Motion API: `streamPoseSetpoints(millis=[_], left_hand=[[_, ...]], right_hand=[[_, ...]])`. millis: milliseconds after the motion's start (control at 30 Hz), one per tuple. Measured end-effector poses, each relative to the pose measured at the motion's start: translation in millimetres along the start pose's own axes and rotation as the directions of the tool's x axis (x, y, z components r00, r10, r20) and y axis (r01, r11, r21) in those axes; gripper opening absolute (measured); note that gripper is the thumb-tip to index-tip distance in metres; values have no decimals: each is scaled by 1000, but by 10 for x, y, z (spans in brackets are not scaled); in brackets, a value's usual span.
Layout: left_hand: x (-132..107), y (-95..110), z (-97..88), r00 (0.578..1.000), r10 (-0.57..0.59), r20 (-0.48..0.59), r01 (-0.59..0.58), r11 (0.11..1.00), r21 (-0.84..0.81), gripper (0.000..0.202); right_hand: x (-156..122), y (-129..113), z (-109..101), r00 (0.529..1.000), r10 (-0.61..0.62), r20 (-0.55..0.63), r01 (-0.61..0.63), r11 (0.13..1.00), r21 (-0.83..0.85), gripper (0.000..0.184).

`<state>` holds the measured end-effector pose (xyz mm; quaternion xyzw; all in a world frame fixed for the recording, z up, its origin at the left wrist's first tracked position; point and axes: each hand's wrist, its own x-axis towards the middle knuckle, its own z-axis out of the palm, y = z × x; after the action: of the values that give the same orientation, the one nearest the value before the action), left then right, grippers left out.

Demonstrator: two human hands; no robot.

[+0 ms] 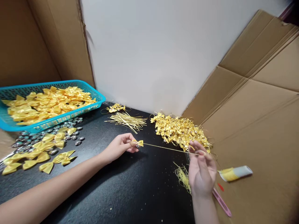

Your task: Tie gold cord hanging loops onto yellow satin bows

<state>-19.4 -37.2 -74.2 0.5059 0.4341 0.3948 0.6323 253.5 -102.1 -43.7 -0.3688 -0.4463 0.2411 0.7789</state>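
Pinched in my left hand (126,143) is a small yellow ribbon bow (140,143), above the black tabletop (130,193). A thin yellow cord (167,147) runs taut from the bow to my right hand (202,168), whose thumb and fingers are closed on its far end. Just beyond my left hand lies a loose bundle of gold twist ties (127,121). A large heap of bows with beads and gold loops (179,130) lies beyond my right hand. Tangled yellow thread (183,178) rests beside my right wrist.
A blue basket (101,99) full of yellow bows stands at the left. Silvery beads (25,138) and loose bows (44,152) lie before it. Cardboard (254,124) walls the right side, near a yellow-and-white roll (235,173) and a pink-handled tool (221,203).
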Motion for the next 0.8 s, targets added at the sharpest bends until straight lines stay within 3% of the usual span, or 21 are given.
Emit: streamPoseSetpoints(millis=[67, 167, 300, 467, 633, 700, 800], left_hand=[[15, 25, -38, 996, -80, -32, 80, 997, -21, 37], [32, 122, -136, 983, -176, -48, 176, 984, -10, 35], [43, 303, -243, 977, -209, -45, 212, 973, 86, 32], [63, 439, -291, 990, -113, -79, 130, 957, 259, 29], [37, 484, -224, 989, 139, -45, -100, 868, 486, 23], [-13, 490, -111, 964, 264, -8, -210, 784, 584, 23], [-118, 461, 111, 926, 371, 70, -318, 668, 673, 24]], right_hand=[[51, 33, -33, 998, -53, -14, 47, 960, -277, 10], [115, 119, -79, 999, 40, 5, -28, 769, -639, 20], [106, 228, -65, 961, 255, 110, -73, 614, -786, 22], [62, 251, -28, 857, 438, 270, -97, 653, -751, 26], [-31, 227, 94, 956, 263, 128, -102, 711, -696, 28], [-146, 233, 225, 941, 266, 211, -58, 738, -672, 22], [-357, 269, 444, 846, 304, 438, 29, 794, -607, 31]])
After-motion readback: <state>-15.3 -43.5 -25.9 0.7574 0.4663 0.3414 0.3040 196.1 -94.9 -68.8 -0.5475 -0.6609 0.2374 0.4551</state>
